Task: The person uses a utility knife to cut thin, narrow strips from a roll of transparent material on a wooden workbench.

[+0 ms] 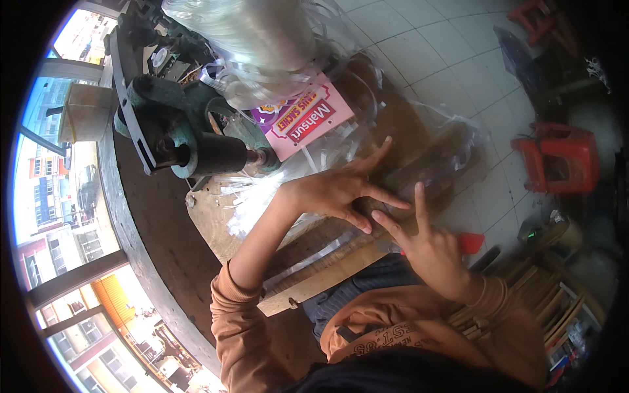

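My left hand (334,191) is over the wooden work board with its fingers spread and nothing visible in it. Beneath it lies a bundle of clear and white plastic strips (246,213). Close by on the right is my right hand (429,252), its thumb and forefinger stretched apart towards the left fingertips. Its other fingers look curled around a red-handled tool (472,243). A red part shows on one side of that hand and a greyish tip on the other; most of the tool is hidden. The wooden board (327,272) runs under both hands in front of my body.
A dark metal press-like machine (196,147) stands at the left. Behind the hands are a large roll of clear plastic strip (246,33) and a pink and purple printed card (308,118). A red plastic stool (557,160) stands on the tiled floor. Wooden slats (524,288) lie at the lower right.
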The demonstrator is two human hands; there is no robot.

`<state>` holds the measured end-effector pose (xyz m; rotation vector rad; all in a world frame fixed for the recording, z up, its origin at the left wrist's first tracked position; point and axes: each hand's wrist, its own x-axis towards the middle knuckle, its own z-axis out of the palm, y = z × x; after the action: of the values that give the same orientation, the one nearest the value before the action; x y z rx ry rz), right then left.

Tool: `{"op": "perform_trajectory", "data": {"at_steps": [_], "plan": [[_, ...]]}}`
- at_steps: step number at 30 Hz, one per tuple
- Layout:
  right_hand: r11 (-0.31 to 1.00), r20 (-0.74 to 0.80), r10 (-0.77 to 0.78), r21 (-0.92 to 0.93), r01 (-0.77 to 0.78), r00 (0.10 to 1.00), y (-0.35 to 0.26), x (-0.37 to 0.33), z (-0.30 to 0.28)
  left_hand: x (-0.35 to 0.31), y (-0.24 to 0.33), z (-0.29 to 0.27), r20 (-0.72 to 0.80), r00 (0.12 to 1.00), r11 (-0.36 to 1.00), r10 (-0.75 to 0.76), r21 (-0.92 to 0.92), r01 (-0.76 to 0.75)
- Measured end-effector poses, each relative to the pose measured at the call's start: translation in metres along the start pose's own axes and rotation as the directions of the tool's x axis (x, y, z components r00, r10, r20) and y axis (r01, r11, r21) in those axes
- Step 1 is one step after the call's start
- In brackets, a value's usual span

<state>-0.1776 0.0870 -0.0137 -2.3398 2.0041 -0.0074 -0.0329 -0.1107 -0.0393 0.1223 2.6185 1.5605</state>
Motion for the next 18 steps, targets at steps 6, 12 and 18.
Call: {"op": "perform_trajectory", "data": {"at_steps": [6,12,18], "plan": [[0.85,-0.162,0.148,0.526,-0.041,0.976,0.005,-0.012,-0.006,-0.003,0.0,0.0,0.053,0.995,0.995,-0.086,-0.038,0.088],[0.722,-0.016,0.224,0.675,-0.155,0.974,-0.014,-0.016,-0.011,-0.002,-0.002,-0.003,0.071,0.996,0.998,-0.054,-0.012,0.054],[0.755,0.09,0.259,0.602,-0.26,0.962,-0.026,-0.016,-0.01,-0.001,-0.004,-0.002,0.062,0.997,0.998,-0.044,-0.039,0.046]]}}
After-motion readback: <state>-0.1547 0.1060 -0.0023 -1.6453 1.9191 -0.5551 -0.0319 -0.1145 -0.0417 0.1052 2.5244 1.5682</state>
